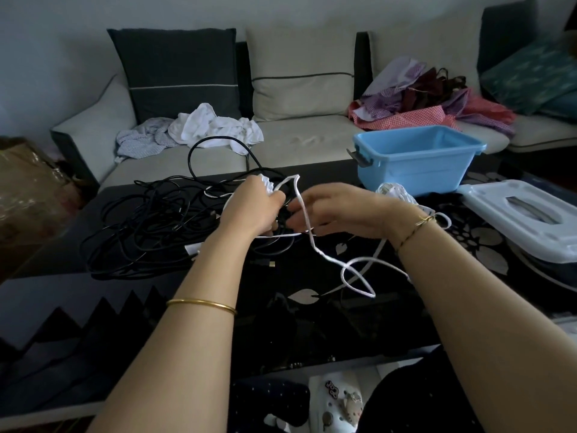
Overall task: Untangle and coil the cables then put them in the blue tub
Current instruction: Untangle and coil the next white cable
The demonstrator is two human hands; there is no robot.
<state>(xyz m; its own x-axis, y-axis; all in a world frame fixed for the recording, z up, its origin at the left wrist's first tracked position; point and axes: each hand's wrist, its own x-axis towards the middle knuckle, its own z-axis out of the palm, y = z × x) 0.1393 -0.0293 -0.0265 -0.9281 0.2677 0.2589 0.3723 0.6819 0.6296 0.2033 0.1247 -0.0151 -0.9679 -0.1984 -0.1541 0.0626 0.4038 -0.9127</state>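
Note:
My left hand (253,204) grips a small bundle of white cable coils above the dark table. From it a loose white cable (331,260) runs down and loops over the table top. My right hand (331,214) is beside the left one, its fingers pinching the white cable where it leaves the bundle. A tangled heap of black cables (150,226) lies on the table to the left of my hands. The blue tub (415,157) stands at the table's far right edge and holds nothing that I can see. Another white cable bundle (396,190) lies in front of the tub.
The tub's white lid (524,214) lies at the right on the table. A USB plug (265,263) rests between my arms. Behind the table is a sofa (299,132) with white laundry (215,126) and a pile of red and purple cloth (421,98).

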